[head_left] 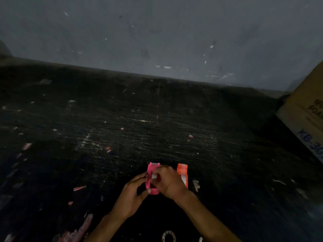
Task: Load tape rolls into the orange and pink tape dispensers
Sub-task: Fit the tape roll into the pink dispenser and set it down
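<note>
The pink tape dispenser lies on the dark table near its front edge. My left hand grips its left side and near end. My right hand covers its right side, fingertips pinching a clear tape roll inside the dispenser's body. The orange tape dispenser rests just right of my right hand, with a clear tape roll showing in it. Part of the pink dispenser is hidden under my fingers.
A cardboard box stands at the right edge. A grey wall closes the back. Scraps of pink and white tape litter the table. A ring-shaped object lies at the bottom edge between my forearms.
</note>
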